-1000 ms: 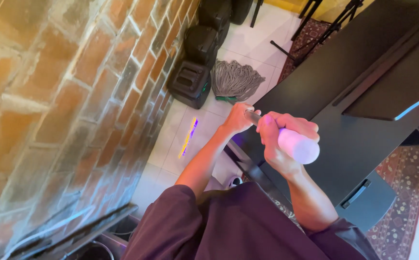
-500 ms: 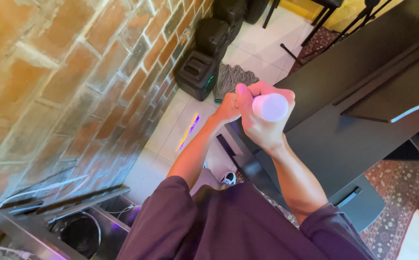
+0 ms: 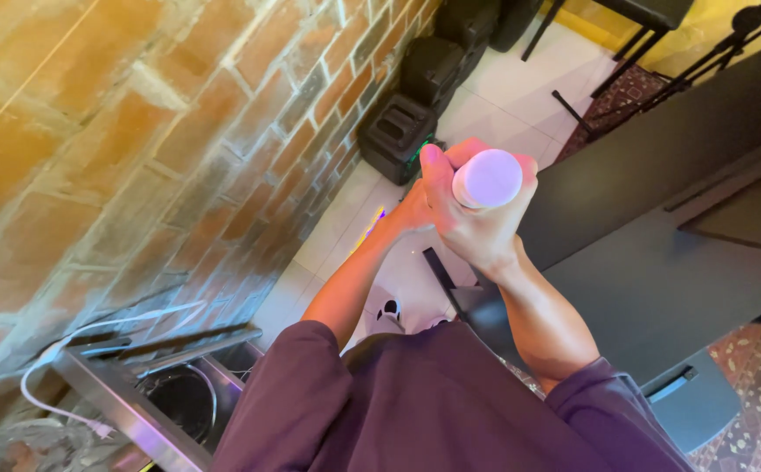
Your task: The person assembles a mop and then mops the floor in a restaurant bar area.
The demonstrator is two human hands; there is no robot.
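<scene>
My right hand point(image 3: 477, 223) is wrapped around a white cylinder with a rounded end point(image 3: 487, 177), which I hold up close to the camera, end-on. My left hand point(image 3: 414, 208) sits right behind and below the right hand. It is closed on the same object and mostly hidden by the right hand. Both forearms reach up from my purple-sleeved torso point(image 3: 433, 402). The rest of the cylinder is hidden inside my grip.
A brick wall point(image 3: 136, 157) runs along the left. Black boxes point(image 3: 398, 131) stand on the white tiled floor point(image 3: 503, 96) by the wall. On the right is a dark table point(image 3: 660, 227). A metal stand with a round pot point(image 3: 179, 398) and a white cable point(image 3: 48, 376) is at lower left.
Both hands rose with the cylinder, closer to the camera. The view swung, so the metal stand and pot came into sight at lower left.
</scene>
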